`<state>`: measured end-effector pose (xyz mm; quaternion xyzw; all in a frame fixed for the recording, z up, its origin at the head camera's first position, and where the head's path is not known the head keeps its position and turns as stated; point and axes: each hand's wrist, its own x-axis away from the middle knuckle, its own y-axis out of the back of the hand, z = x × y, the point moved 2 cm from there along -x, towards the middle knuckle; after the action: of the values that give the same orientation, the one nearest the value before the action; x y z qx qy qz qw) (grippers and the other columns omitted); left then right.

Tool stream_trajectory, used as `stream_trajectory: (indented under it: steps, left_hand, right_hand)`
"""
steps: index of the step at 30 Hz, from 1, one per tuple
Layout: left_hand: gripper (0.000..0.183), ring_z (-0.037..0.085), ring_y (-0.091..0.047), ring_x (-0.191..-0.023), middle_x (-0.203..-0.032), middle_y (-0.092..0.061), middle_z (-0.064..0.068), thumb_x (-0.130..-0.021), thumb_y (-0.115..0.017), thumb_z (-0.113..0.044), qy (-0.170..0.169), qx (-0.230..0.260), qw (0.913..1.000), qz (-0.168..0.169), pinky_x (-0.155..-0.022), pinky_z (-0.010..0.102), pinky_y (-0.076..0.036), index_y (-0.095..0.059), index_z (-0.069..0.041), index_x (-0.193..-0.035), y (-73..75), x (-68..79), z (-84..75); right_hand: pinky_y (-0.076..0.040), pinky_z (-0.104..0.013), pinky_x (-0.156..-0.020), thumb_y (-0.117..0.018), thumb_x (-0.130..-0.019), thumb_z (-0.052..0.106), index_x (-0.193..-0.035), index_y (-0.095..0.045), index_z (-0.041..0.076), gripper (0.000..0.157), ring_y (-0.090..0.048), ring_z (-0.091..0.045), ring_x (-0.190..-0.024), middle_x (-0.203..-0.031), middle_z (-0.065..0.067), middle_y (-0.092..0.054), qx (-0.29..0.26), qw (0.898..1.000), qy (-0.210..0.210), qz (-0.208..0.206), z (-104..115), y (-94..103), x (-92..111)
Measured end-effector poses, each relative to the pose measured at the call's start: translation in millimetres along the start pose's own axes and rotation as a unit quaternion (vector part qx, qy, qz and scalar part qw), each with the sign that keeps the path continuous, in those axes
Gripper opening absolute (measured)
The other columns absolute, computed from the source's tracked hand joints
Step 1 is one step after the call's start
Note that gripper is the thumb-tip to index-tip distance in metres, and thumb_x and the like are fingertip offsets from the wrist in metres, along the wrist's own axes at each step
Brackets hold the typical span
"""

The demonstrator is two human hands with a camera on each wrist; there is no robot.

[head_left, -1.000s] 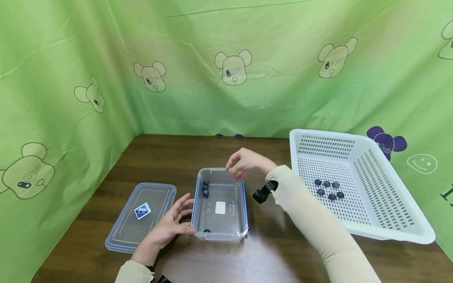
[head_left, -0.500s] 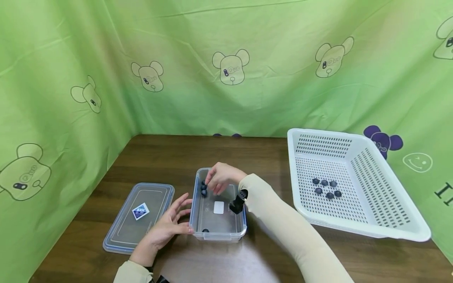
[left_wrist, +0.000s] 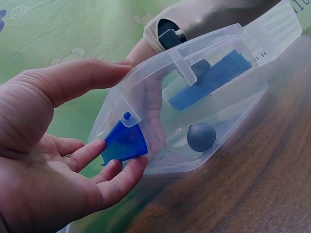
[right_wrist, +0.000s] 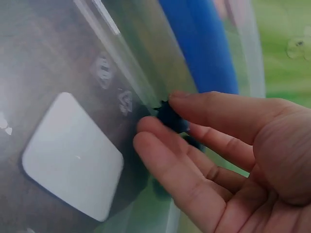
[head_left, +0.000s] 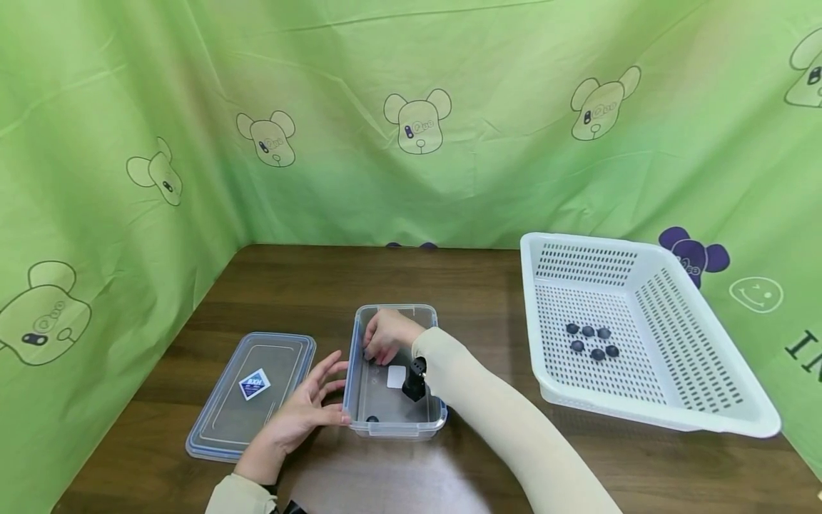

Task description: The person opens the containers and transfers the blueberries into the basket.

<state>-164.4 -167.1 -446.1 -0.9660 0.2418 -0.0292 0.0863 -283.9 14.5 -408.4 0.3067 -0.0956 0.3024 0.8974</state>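
A clear plastic food container [head_left: 411,430] stands lidless mid-table. My right hand [head_left: 388,335] reaches inside by its left wall. In the right wrist view the thumb and fingers pinch a dark blueberry [right_wrist: 171,118] low by that wall; another dark berry [right_wrist: 193,141] shows behind the fingers. Beside the container's left side, my left hand [head_left: 308,410] rests with loosely extended fingers. Its fingertips touch a blue side clip [left_wrist: 127,141], and the thumb lies along the rim. One blueberry [left_wrist: 201,137] sits on the container floor at the near end.
The blue-edged lid [head_left: 282,414] lies flat to the left. A white perforated basket [head_left: 648,417] stands at the right, with several blueberries [head_left: 598,354] on its bottom. Behind the table hangs a green printed curtain [head_left: 488,178].
My right hand has moved left and down, from over the container's far right rim to inside it at the left wall. The left hand keeps its place at the container's side.
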Motion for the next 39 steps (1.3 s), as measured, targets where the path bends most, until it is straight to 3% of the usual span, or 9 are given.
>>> stream_trajectory:
  steps: [9, 14, 28, 39]
  left_hand:
    - [0.109, 0.031, -0.033, -0.129, -0.153, -0.013, 0.031, -0.074, -0.076, 0.008, 0.000, -0.004, 1.0000, -0.001, -0.097, 0.032, -0.046, -0.003, 0.005, -0.155, 1.3, 1.2, -1.2]
    - [0.109, 0.031, -0.033, -0.128, -0.154, -0.013, 0.030, -0.075, -0.076, 0.007, 0.000, -0.002, 1.0000, 0.000, -0.097, 0.032, -0.046, -0.003, 0.005, -0.156, 1.2, 0.6, -2.5]
    - [0.109, 0.033, -0.033, -0.129, -0.154, -0.014, 0.029, -0.075, -0.077, 0.007, 0.007, -0.003, 0.9999, -0.007, -0.098, 0.033, -0.046, -0.004, 0.003, -0.156, 1.8, 1.4, -0.2]
    - [0.110, 0.032, -0.033, -0.129, -0.154, -0.014, 0.030, -0.074, -0.077, 0.008, 0.001, -0.003, 1.0000, -0.005, -0.097, 0.033, -0.046, -0.004, 0.004, -0.156, -0.1, -1.1, 2.2]
  right_hand:
    - [-0.058, -0.032, -0.057, -0.074, -0.078, -0.010, -0.076, -0.068, -0.001, 0.011, -0.069, -0.022, -0.059, -0.070, -0.017, -0.070, -0.016, 1.000, 0.003, 0.007, 0.9, -3.1, -2.0]
    - [-0.058, -0.031, -0.057, -0.070, -0.081, -0.009, -0.078, -0.070, -0.001, 0.008, -0.069, -0.022, -0.059, -0.069, -0.015, -0.070, 0.009, 1.000, 0.004, 0.024, 3.4, 4.2, 0.8]
    - [-0.059, -0.039, -0.067, -0.069, -0.084, -0.005, -0.084, -0.072, 0.000, 0.005, -0.070, -0.022, -0.063, -0.074, -0.014, -0.071, 0.032, 0.998, 0.025, 0.039, 22.2, 41.7, 17.7]
    - [-0.059, -0.040, -0.070, -0.070, -0.081, -0.004, -0.088, -0.071, -0.002, 0.008, -0.068, -0.018, -0.061, -0.070, -0.011, -0.070, 0.047, 0.998, 0.021, 0.020, 22.5, 94.2, 43.6]
